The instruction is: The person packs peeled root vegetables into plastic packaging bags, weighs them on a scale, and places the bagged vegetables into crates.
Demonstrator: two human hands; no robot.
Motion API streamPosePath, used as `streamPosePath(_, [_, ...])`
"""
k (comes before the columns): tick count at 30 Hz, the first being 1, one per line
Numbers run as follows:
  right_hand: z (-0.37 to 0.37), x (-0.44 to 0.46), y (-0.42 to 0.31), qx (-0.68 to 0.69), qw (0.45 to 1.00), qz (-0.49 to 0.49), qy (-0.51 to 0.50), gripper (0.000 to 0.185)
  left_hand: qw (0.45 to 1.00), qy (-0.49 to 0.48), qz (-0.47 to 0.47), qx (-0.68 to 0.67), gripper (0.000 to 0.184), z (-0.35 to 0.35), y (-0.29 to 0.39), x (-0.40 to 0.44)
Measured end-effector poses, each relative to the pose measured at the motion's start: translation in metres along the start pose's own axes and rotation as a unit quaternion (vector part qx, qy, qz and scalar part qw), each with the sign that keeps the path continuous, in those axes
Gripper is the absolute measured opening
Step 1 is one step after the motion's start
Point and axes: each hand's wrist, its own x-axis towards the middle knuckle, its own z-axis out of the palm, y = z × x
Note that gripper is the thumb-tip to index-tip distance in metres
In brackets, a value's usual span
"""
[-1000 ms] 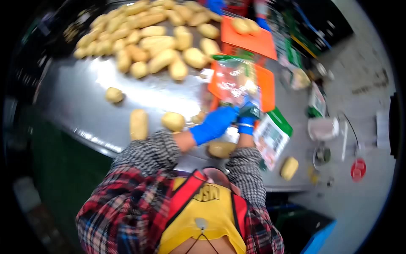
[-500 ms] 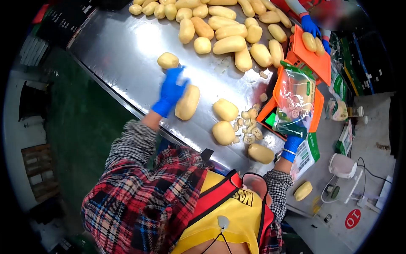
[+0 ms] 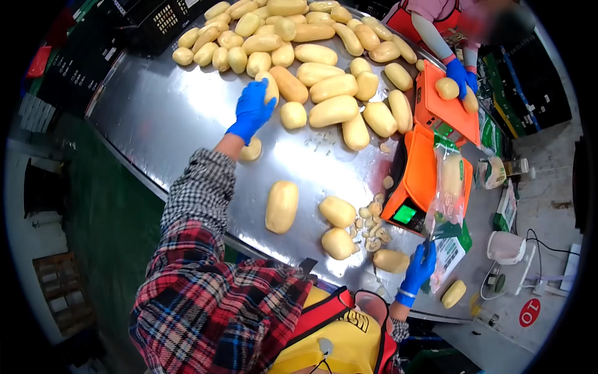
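My left hand, in a blue glove, reaches to the near edge of the pile and has its fingers closed round a lotus root. Under that wrist lies a short lotus root, partly hidden. My right hand, also gloved in blue, is open at the lower right, fingers stretched forward. It is beside a lotus root and just below a clear bag with lotus root inside, which rests on an orange scale. A longer lotus root lies alone mid-table.
A metal table bears many lotus roots and several cut end slices. Across it, a co-worker's gloved hand is at a second orange scale. A printed bag and a white device lie right.
My left hand has moved forward to the pile and closed on a lotus root. My right hand has let go of the bag, which now rests on the scale. The view has shifted.
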Motion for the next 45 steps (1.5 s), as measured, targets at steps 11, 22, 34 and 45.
streamPosePath(11, [0.015,-0.041,-0.068,0.038,0.993,-0.008,-0.112,0.025,0.911,-0.222,0.127,0.324,0.03,0.103,0.011,0.088])
streamPosePath(22, [0.041,-0.032,-0.101,0.103,0.961,-0.132,-0.22,0.029,0.908,-0.314,0.196,0.196,0.04,0.01,0.051,-0.011])
streamPosePath(34, [0.015,-0.038,-0.072,0.116,0.955,-0.15,-0.227,0.029,0.813,-0.231,-0.214,-0.491,0.058,-0.014,0.069,-0.026])
streamPosePath(45, [0.031,-0.045,-0.08,0.123,0.945,-0.153,-0.261,0.03,0.425,-0.307,-0.333,-0.783,0.098,-0.055,0.141,-0.043])
